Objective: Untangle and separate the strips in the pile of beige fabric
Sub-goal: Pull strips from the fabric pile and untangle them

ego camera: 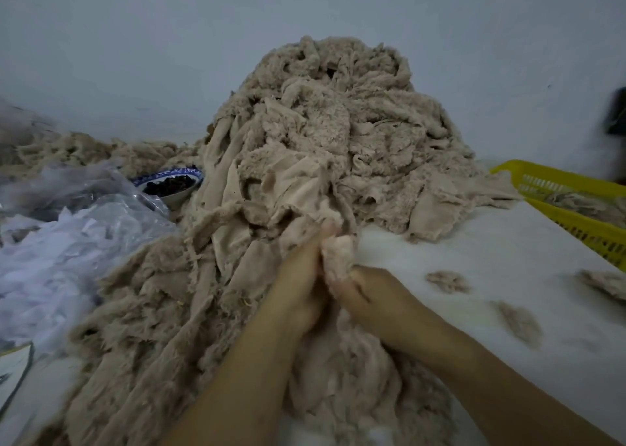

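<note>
Under my wrists lies a slack heap of fleece [355,395] on the table [491,259]. My hands are together, knuckles touching. The left hand [298,286] and right hand [369,296] both curl onto one strip [338,259], which stands up between them and runs on into the pile [321,124] just ahead of my fingertips. The pile is tall, and it spreads to the left of my left arm as well. Judged handling: soft, limp and light per strip, with a fuzzy face that clings to its neighbours and sheds. Loose tufts [447,281] lie to the right of my right hand. The edges look frayed, so hard yanks would likely tighten knots or tear off fluff. Best hold, I judge, is on the smoother backing near a free end, with the other hand pinning the mass where the strip enters it. Further right is a yellow basket [576,215] with some fleece in it. To the left are plastic bags [67,242], and beyond them a bowl [169,188] against the foot of the pile.
</note>
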Demonstrator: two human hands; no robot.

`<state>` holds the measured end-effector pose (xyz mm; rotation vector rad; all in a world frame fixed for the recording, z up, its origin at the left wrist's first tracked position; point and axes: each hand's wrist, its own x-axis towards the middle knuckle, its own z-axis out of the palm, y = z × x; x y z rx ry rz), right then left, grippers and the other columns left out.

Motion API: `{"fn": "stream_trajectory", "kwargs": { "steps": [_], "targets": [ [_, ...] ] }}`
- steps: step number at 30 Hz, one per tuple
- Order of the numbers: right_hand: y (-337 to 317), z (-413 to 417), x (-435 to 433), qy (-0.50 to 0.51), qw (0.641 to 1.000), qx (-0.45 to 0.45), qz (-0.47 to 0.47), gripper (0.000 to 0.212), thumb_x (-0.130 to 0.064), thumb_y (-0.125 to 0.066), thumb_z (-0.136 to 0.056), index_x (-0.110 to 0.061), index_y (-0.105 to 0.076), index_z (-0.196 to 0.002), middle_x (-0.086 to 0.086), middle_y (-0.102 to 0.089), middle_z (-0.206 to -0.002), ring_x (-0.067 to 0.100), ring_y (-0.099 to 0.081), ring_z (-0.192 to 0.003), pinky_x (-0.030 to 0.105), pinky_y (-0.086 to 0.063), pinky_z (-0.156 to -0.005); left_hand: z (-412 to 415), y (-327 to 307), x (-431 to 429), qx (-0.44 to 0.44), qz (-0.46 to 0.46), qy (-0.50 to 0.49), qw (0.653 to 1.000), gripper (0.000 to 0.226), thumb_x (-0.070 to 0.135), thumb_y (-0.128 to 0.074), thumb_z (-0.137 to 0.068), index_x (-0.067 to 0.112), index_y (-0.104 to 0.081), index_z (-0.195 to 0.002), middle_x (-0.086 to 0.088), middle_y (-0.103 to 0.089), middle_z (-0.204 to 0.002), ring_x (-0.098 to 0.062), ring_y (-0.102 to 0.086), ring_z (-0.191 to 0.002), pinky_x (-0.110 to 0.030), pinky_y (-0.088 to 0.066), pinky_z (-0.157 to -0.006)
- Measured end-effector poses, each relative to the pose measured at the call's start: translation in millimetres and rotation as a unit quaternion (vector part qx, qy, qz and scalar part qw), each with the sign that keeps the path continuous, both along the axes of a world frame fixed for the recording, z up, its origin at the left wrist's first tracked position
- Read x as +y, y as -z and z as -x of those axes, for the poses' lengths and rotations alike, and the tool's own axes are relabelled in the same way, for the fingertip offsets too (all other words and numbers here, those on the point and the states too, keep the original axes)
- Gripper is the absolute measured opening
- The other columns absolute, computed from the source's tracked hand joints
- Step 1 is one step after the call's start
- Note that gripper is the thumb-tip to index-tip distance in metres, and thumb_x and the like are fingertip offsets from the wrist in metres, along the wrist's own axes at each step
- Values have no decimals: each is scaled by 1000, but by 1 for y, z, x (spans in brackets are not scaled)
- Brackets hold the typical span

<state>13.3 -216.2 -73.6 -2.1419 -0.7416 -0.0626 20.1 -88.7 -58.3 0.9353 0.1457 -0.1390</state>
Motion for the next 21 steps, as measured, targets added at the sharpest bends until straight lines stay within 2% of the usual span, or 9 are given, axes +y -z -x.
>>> {"fn": "stream_trajectory", "kwargs": {
  "steps": [3,6,7,9,12,14,16,18,21],
  "targets": [
    [3,1,-4,-36,996,-31,74,48,-40,-44,-103,-27,-31,-58,-23,-50,-58,1,-45,-53,20,-32,-52,-15,-8,10,27,77,-38,996,37,34,-70,-86,6,-70,-110,-8,-77,-90,-17,-75,-77,-26,-58,-58],
    [7,-3,-9,-20,992,-42,118,50,-33,-49,-102,-24,-28,-58,-8,-40,-53,1,-44,-52,22,-28,-49,-27,-11,20,61,-212,-99,970,37,49,-56,-95,17,-69,-107,-7,-76,-96,-24,-74,-84,-37,-62,-69],
    [9,-3,-10,-12,990,-44,131,50,-33,-50,-101,-23,-28,-58,-7,-35,-54,0,-44,-52,22,-26,-49,-29,-12,27,52,-346,-95,932,38,53,-54,-95,20,-68,-106,-8,-74,-98,-27,-72,-86,-42,-61,-75],
    [12,-4,-10,0,988,-48,148,50,-35,-50,-101,-22,-27,-58,-6,-32,-55,0,-43,-52,21,-27,-49,-30,-19,40,15,-519,-76,851,45,59,-51,-93,18,-68,-97,-8,-73,-85,-26,-72,-69,-38,-61,-64],
    [14,-5,-9,0,986,-52,156,51,-34,-51,-100,-22,-25,-58,-6,-31,-56,-2,-44,-52,20,-29,-50,-33,-29,49,-66,-616,-216,755,60,66,-37,-95,16,-51,-64,1,-51,-52,-20,-50,-45,-27,-35,-46],
    [14,-5,-7,-4,984,-59,166,50,-34,-50,-100,-22,-24,-59,-5,-31,-58,0,-42,-52,20,-30,-51,-41,-36,46,-127,-628,-332,692,54,63,-37,-97,20,-41,-63,5,-41,-57,-20,-45,-51,-29,-28,-49],
    [14,-5,-6,-3,982,-71,176,50,-36,-50,-100,-22,-24,-60,-5,-31,-59,5,-37,-50,20,-28,-50,-58,-39,45,-122,-643,-320,685,44,57,-48,-95,15,-54,-87,-3,-55,-85,-30,-59,-84,-35,-44,-65],
    [14,-5,-6,1,979,-81,186,49,-36,-49,-100,-22,-24,-60,-4,-30,-59,7,-34,-49,20,-28,-50,-71,-38,47,-38,-679,-191,708,54,51,-56,-94,8,-51,-127,-13,-54,-125,-34,-51,-119,-43,-46,-95],
    [18,-6,-9,3,980,-70,185,47,-31,-49,-100,-23,-24,-61,-6,-31,-60,7,-31,-50,20,-25,-50,-69,-37,48,-72,-630,-138,761,37,34,-52,-99,7,-57,-123,-12,-62,-112,-29,-59,-104,-39,-49,-87]
  ]
}}
